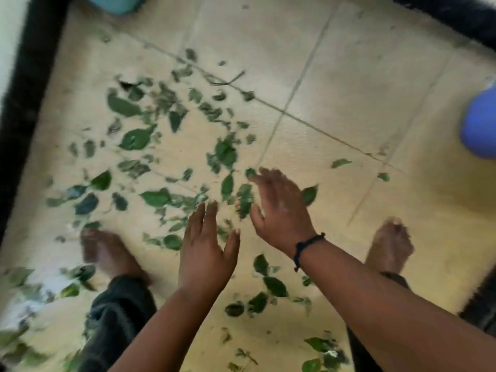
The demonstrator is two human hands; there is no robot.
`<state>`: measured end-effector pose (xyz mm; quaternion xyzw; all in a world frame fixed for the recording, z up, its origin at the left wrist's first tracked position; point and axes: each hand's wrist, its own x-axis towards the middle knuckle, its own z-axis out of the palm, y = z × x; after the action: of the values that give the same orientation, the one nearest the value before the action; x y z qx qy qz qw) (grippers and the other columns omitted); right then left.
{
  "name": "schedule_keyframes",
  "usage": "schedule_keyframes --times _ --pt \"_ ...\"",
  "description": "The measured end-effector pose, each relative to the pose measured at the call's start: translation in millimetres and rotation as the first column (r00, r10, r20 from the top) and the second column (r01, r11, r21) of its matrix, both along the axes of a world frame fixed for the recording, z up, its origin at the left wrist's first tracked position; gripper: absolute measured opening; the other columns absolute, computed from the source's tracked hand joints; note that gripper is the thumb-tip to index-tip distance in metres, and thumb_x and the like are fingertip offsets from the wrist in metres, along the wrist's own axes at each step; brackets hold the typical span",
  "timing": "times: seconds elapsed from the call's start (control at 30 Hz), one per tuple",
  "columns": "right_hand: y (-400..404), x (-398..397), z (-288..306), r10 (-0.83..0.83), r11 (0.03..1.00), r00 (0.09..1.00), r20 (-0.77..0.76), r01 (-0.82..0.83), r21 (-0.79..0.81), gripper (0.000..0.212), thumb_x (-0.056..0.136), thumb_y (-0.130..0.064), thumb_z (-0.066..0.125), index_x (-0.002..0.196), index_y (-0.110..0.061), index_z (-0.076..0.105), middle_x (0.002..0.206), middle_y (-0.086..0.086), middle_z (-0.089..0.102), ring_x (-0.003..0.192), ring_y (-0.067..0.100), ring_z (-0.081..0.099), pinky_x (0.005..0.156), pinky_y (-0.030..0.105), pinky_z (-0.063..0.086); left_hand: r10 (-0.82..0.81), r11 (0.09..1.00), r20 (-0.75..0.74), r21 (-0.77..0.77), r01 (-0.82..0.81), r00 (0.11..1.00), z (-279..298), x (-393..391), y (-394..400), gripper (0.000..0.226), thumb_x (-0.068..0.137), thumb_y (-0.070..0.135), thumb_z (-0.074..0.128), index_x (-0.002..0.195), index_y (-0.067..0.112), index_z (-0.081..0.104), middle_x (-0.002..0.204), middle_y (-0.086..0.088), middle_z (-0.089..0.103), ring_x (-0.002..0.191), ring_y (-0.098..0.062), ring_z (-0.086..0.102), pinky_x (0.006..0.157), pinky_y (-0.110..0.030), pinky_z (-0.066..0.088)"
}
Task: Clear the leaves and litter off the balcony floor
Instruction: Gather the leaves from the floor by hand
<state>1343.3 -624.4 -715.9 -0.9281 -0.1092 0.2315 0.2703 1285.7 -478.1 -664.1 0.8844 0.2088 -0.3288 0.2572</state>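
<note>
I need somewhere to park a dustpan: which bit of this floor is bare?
The tiles between the blue object and the twig are bare. Leaves crowd the floor from the dark left edge to both hands.

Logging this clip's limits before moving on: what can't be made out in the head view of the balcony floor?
- Rounded blue object: cut off by the right edge; identity unclear.
- Teal object: cut off by the top edge.
- Both open hands, left and right: motion-blurred; whether they touch any leaf cannot be told.
- Scattered green leaves: smeared by blur; small litter among them unreadable.
- White patch at lower left: too blurred to identify.
</note>
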Motion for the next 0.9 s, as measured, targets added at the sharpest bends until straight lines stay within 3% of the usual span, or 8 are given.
schedule_keyframes --times 0.1,0.13,0.2,0.3,0.4,0.57,0.73,0.9 --pt "72 -20 -5 0.226 0.973 0.966 -0.129 -0.231 -0.028 0.054 0.088 -0.017 0.056 0.140 -0.012 0.046 0.149 0.013 0.041 0.141 0.036 0.032 0.113 0.050 0.030 0.356 0.934 -0.087 0.008 -0.357 0.930 10 -31 60 0.072 0.096 0.046 0.055 0.156 0.024 0.022 0.163 -0.001 0.021 0.149 -0.018 0.019 0.119 -0.036 0.022" --pt "87 -25 -6 0.270 0.958 0.942 -0.197 -0.283 -0.037 0.054 0.092 -0.018 0.051 0.145 -0.014 0.039 0.154 0.009 0.033 0.145 0.033 0.024 0.116 0.048 0.022 0.510 0.858 -0.105 -0.018 -0.514 0.854 11 -38 73 0.070 0.095 0.044 0.057 0.155 0.025 0.025 0.161 0.000 0.025 0.147 -0.018 0.023 0.118 -0.037 0.026" --pt "115 -32 -13 0.318 0.933 0.905 -0.283 -0.351 -0.073 0.053 0.097 -0.019 0.044 0.149 -0.017 0.030 0.158 0.005 0.023 0.148 0.028 0.013 0.118 0.044 0.012 0.772 0.609 -0.163 -0.086 -0.789 0.614 11 -51 101 0.062 0.096 0.042 0.059 0.151 0.029 0.033 0.157 0.003 0.033 0.143 -0.018 0.032 0.114 -0.039 0.033" --pt "132 -25 -30 0.316 0.916 0.881 -0.352 -0.381 -0.130 0.045 0.095 -0.019 0.047 0.140 -0.017 0.042 0.146 0.008 0.041 0.136 0.030 0.033 0.111 0.041 0.027 0.895 0.290 -0.286 -0.213 -0.933 0.343 2 -61 129 0.048 0.097 0.036 0.058 0.142 0.030 0.045 0.147 0.002 0.046 0.136 -0.021 0.044 0.110 -0.042 0.038" --pt "132 0 -54 0.315 0.850 0.814 -0.488 -0.471 -0.237 0.033 0.096 -0.024 0.046 0.126 -0.016 0.054 0.122 0.013 0.060 0.107 0.032 0.056 0.085 0.036 0.047 0.907 0.072 -0.363 -0.361 -0.930 0.212 -5 -56 151 0.036 0.100 0.031 0.053 0.136 0.023 0.052 0.136 0.003 0.057 0.124 -0.019 0.055 0.097 -0.035 0.048" --pt "125 54 -83 0.177 0.771 0.818 -0.547 -0.461 -0.439 0.032 0.095 -0.022 0.049 0.125 -0.013 0.053 0.124 0.015 0.058 0.110 0.032 0.056 0.091 0.039 0.048 0.863 -0.120 -0.494 -0.411 -0.904 0.110 -7 -44 169 0.037 0.100 0.034 0.049 0.134 0.020 0.056 0.129 0.002 0.063 0.117 -0.018 0.061 0.090 -0.031 0.051" --pt "127 100 -108 -0.020 0.830 0.915 -0.404 -0.210 -0.517 0.060 0.094 -0.027 0.053 0.145 -0.006 0.029 0.135 0.023 0.050 0.121 0.041 0.051 0.094 0.046 0.046 0.755 -0.134 -0.639 -0.369 -0.920 0.147 -9 -24 173 0.047 0.097 0.049 0.045 0.132 0.020 0.057 0.126 -0.002 0.066 0.117 -0.023 0.062 0.096 -0.036 0.049" --pt "138 110 -129 -0.067 0.845 0.936 -0.346 -0.131 -0.519 0.062 0.091 -0.035 0.058 0.144 -0.012 0.033 0.137 0.018 0.046 0.122 0.039 0.049 0.095 0.046 0.046 0.728 -0.139 -0.657 -0.421 -0.896 0.196 -12 15 177 0.050 0.093 0.053 0.047 0.129 0.020 0.059 0.121 -0.003 0.070 0.111 -0.024 0.067 0.096 -0.038 0.050"
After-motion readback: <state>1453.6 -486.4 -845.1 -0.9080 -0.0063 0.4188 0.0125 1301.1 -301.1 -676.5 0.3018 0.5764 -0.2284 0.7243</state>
